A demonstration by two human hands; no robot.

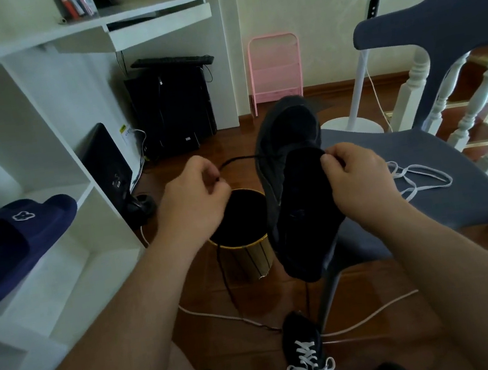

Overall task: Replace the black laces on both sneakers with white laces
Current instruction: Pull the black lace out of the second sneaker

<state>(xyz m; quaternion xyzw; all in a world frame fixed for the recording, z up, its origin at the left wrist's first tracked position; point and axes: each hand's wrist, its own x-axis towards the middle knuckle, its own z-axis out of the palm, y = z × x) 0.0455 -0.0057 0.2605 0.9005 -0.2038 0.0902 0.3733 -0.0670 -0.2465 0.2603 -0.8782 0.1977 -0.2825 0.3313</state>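
step: unlacing second sneaker (294, 184), held mid-frame | left hand (194, 198) pinches black lace (237, 160), drawn toward 9 o'clock | right hand (357, 178) grips tongue | white lace (417, 176) on chair (463, 191), 3 o'clock | relaced sneaker (305, 355), 6 o'clock | next: probably pull lace free

Landmark: gold bin (257, 253), cylindrical, dark vertical stripes, standing on the wooden floor (253, 349).
Shelving: white shelf unit (52, 142), left of the bin.
Slippers: navy pair (10, 246) on a shelf, far left of the bin; white flower mark on one strap.
Desk: white desk (149, 13) with pull-out tray, above and behind the bin.
Computer: black tower (172, 110) under the desk, behind the bin; black keyboard (172, 60) lying on top.
Monitor: dark screen (107, 166) leaning on the shelving, behind-left of the bin.
Rack: pink (276, 70), against the wall behind the bin.
Chair: grey-blue (455, 180), right of the bin.
Fan: white stand and base (353, 125), behind-right of the bin.
Cable: white (371, 316) on the floor in front of the bin.
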